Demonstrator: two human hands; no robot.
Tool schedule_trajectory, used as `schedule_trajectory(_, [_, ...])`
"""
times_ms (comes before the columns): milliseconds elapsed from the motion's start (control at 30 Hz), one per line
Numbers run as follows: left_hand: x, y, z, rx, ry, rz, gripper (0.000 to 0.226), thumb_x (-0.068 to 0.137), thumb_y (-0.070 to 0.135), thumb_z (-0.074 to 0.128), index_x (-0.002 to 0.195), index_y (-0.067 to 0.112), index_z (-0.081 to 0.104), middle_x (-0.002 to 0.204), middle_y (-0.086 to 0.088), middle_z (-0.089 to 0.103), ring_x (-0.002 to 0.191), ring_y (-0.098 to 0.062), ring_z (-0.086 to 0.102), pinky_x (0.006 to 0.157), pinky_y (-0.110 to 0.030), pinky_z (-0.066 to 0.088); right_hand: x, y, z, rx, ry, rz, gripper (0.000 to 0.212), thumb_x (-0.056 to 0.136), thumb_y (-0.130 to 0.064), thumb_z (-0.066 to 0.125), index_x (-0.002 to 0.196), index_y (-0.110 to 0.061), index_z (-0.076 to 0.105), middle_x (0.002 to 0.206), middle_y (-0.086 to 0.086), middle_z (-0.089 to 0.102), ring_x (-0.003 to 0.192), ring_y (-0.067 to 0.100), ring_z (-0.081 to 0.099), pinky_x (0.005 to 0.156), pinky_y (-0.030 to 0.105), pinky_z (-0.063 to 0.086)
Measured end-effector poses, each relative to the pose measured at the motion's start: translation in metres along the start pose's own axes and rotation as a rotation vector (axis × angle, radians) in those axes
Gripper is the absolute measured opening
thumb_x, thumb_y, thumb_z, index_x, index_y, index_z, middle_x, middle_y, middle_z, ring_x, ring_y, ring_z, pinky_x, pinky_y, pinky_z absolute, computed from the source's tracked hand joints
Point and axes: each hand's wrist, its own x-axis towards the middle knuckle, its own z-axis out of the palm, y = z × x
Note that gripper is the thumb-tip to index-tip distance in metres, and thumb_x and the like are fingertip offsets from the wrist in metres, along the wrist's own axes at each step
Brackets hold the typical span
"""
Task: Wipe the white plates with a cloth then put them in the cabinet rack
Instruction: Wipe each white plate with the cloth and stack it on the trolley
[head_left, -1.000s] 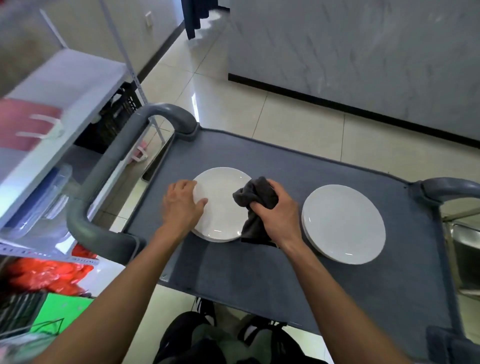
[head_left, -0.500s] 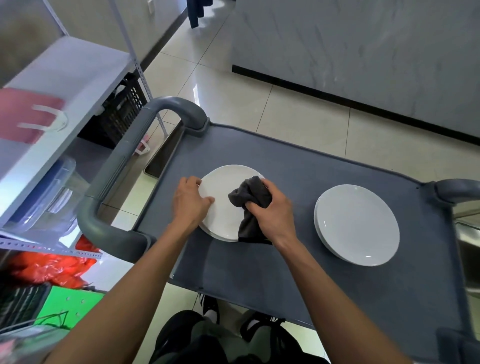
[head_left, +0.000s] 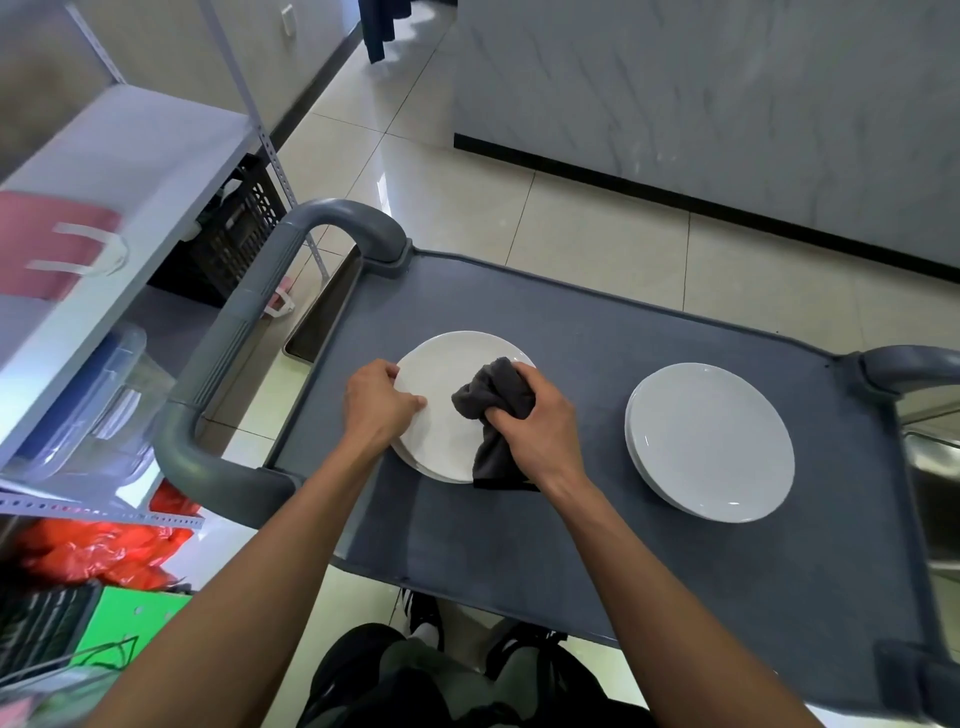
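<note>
**Cloth moves inward on the left plate stack**

Since a second ago, the right hand (head_left: 540, 421) has carried the bunched dark cloth (head_left: 493, 410) further onto the left plates (head_left: 447, 410); the left hand (head_left: 379, 405) still pinches their rim. Wiping continues. A second stack (head_left: 711, 441) waits on the grey cart worktop (head_left: 571, 545), over tiled floor (head_left: 597, 244) beside metal shelving (head_left: 130, 171).

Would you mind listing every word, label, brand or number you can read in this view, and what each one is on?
None: no legible text appears anywhere in the head view.
The white plates and the dark cloth on the grey cart are unmarked.
The pink item on the shelf has white markings, too blurred to read.
The green box shows no readable print.
</note>
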Motion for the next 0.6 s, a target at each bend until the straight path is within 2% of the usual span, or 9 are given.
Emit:
schedule_trajectory(200, [-0.003,-0.003,-0.006,-0.031,-0.035,-0.001,0.034,0.074,0.022,0.085,0.099,0.016,0.063,0.1,0.0,0.065,0.092,-0.022,0.062,0.074,-0.033,0.049,-0.002,0.001,0.001,-0.031,-0.01,-0.042,0.049,0.078,-0.011,0.072,0.122,-0.031,0.064,0.109,-0.016,0.068,0.103,0.005,0.062,0.089,0.018,0.047])
schedule_trajectory(300, [-0.004,-0.007,-0.013,-0.066,-0.075,0.002,0.025,0.077,0.02,0.081,0.093,0.017,0.062,0.097,0.0,0.066,0.092,-0.024,0.064,0.077,-0.04,0.056,-0.002,0.003,0.005,-0.062,-0.017,-0.081,0.049,0.079,-0.011,0.073,0.124,-0.029,0.063,0.115,-0.014,0.066,0.108,0.008,0.06,0.094,0.022,0.047])
schedule_trajectory(433, [-0.005,-0.008,-0.02,-0.126,-0.149,-0.035,0.024,0.079,0.018,0.078,0.09,0.019,0.056,0.096,-0.005,0.068,0.088,-0.026,0.067,0.076,-0.05,0.061,-0.002,0.01,0.015,-0.147,-0.034,-0.107,0.057,0.081,-0.014,0.074,0.135,-0.024,0.059,0.13,-0.006,0.063,0.12,0.016,0.056,0.105,0.031,0.045])
schedule_trajectory(600, [-0.011,-0.004,-0.026,-0.208,-0.237,-0.087,0.019,0.088,0.012,0.071,0.095,0.016,0.054,0.1,-0.009,0.067,0.09,-0.03,0.069,0.073,-0.054,0.062,-0.007,0.014,0.027,-0.25,-0.014,-0.217,0.052,0.081,-0.015,0.072,0.132,-0.02,0.061,0.128,-0.003,0.066,0.117,0.024,0.059,0.103,0.045,0.046])
